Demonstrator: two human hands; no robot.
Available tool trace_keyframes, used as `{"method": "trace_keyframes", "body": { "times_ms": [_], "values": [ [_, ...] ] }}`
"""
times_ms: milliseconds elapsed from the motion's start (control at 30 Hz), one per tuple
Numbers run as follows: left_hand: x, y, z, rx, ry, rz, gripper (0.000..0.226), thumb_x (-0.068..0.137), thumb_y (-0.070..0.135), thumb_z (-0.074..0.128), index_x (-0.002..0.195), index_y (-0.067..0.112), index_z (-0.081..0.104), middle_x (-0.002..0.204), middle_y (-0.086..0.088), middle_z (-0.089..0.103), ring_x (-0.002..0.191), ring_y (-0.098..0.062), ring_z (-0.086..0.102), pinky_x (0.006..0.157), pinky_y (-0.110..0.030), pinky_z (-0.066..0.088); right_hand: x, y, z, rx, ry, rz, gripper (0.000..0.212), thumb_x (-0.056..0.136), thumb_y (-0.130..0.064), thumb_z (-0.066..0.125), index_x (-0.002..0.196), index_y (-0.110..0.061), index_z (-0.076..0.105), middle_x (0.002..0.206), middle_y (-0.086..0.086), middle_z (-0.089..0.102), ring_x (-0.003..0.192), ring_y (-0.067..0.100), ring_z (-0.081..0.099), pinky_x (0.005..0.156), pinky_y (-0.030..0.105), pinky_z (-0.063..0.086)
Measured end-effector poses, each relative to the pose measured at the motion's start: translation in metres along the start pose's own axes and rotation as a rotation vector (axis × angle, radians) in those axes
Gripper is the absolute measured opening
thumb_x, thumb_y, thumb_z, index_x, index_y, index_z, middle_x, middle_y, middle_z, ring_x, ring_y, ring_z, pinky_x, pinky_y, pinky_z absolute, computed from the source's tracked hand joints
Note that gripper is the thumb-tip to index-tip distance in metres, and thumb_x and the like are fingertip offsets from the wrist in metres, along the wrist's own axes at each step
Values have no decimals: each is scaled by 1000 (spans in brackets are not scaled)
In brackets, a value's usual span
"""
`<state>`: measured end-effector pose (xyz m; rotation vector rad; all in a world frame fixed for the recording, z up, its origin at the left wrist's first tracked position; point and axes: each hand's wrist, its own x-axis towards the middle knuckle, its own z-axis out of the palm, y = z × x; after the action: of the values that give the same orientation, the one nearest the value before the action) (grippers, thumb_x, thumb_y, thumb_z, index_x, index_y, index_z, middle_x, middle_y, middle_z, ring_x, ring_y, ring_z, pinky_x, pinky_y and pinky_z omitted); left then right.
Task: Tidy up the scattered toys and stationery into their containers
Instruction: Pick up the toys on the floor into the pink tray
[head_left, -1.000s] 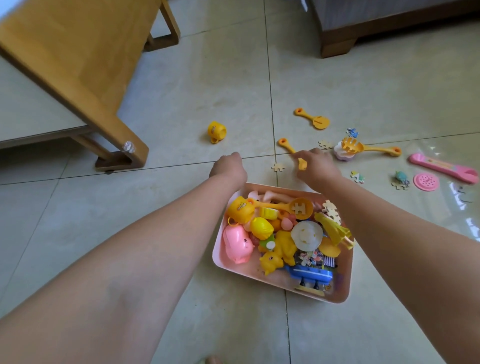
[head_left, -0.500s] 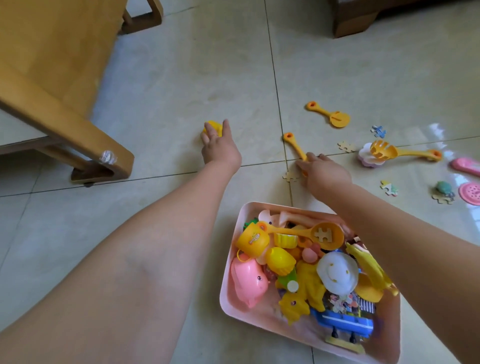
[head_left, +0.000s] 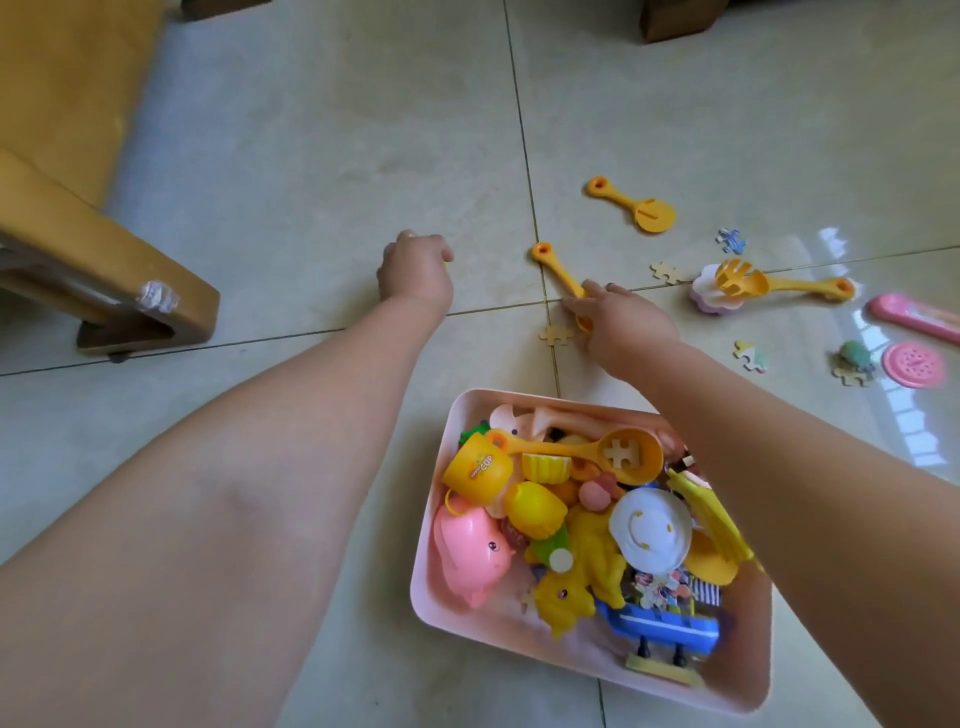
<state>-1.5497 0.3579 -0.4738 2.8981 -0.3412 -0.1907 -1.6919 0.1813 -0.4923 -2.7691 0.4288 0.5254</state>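
A pink tray (head_left: 425, 551) heaped with plastic toys sits on the tiled floor in front of me. My left hand (head_left: 415, 273) is curled into a fist on the floor beyond the tray, over the spot of a small yellow cup that its fingers hide. My right hand (head_left: 621, 325) grips the bowl end of an orange toy spoon (head_left: 553, 267), whose handle points away to the upper left. A tan puzzle piece (head_left: 557, 334) lies just left of that hand.
Right of my hands lie an orange spatula (head_left: 636, 205), an orange fork (head_left: 779, 283) on a small cake toy, several puzzle pieces (head_left: 665, 271), a pink disc (head_left: 912, 364) and a pink bar (head_left: 914, 317). A wooden furniture leg (head_left: 104, 260) stands at left.
My left hand reached out to the yellow cup and closed over it. My right hand took hold of the orange spoon. The view moved closer to the floor.
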Motion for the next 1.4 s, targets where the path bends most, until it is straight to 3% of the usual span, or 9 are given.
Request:
{"method": "trace_keyframes", "body": {
  "times_ms": [267, 367, 467, 533, 667, 833, 1033, 1233, 1400],
  "values": [
    [-76, 31, -24, 23, 5, 172, 51, 89, 22, 64, 136, 19, 46, 125, -12, 56, 114, -33, 55, 90, -36, 46, -27, 2, 4, 145, 111, -7, 39, 94, -14, 42, 128, -26, 59, 128, 12, 54, 115, 36, 44, 94, 38, 44],
    [-112, 38, -36, 25, 8, 152, 56, 87, 28, 68, 137, 19, 44, 123, -10, 60, 113, -32, 57, 86, -34, 46, -52, -2, 0, 469, 166, -41, 33, 88, -16, 55, 118, -27, 66, 121, 7, 59, 111, 30, 52, 88, 33, 42],
    [-145, 46, -41, -22, -17, 71, 62, 84, 31, 71, 136, 17, 42, 121, -10, 63, 111, -33, 58, 85, -37, 48, -71, -4, -8, 786, 168, -113, 4, 84, -29, 66, 87, -27, 66, 86, -6, 65, 81, 15, 59, 66, 28, 43],
    [-166, 50, -43, -39, -56, 10, 60, 82, 33, 74, 131, 13, 46, 119, -12, 63, 112, -33, 58, 86, -37, 48, -81, -4, -16, 905, 120, -145, 12, 82, -30, 70, 81, -24, 60, 74, -4, 62, 68, 14, 56, 64, 30, 44],
    [-195, 52, -45, 44, -159, -17, 37, 82, 34, 73, 104, 7, 61, 107, -12, 64, 103, -30, 60, 75, -31, 43, -95, 1, -25, 815, -31, -188, 28, 82, -21, 70, 107, -27, 60, 91, 2, 68, 79, 16, 62, 69, 29, 49],
    [-210, 53, -46, 155, -283, -26, 43, 90, 42, 62, 116, 8, 66, 118, -14, 62, 111, -30, 57, 89, -35, 47, -117, 10, -28, 528, -144, -219, 21, 83, -31, 64, 103, -36, 68, 97, -8, 68, 79, 8, 60, 58, 19, 43],
    [-196, 66, -50, 283, -101, -162, 49, 100, 44, 40, 126, 8, 59, 136, -9, 46, 132, -28, 32, 101, -38, 38, -123, 11, -23, 439, -87, -251, 23, 87, -24, 61, 105, -28, 75, 102, -1, 71, 83, 14, 59, 60, 22, 46],
    [-169, 85, -42, 171, -106, -81, 33, 99, 34, 46, 123, 18, 61, 131, -10, 48, 129, -29, 36, 98, -39, 42, -123, 41, -12, 737, 119, -66, 28, 93, -14, 49, 95, -29, 72, 106, -2, 71, 85, 18, 65, 64, 27, 49],
    [-147, 96, -22, 124, -228, -31, 31, 96, 23, 51, 127, 21, 56, 133, -11, 51, 125, -31, 46, 93, -34, 44, -114, 87, 3, 685, 190, 192, 30, 91, -15, 46, 103, -28, 71, 95, -1, 67, 78, 15, 57, 57, 26, 41]
  ]
}}
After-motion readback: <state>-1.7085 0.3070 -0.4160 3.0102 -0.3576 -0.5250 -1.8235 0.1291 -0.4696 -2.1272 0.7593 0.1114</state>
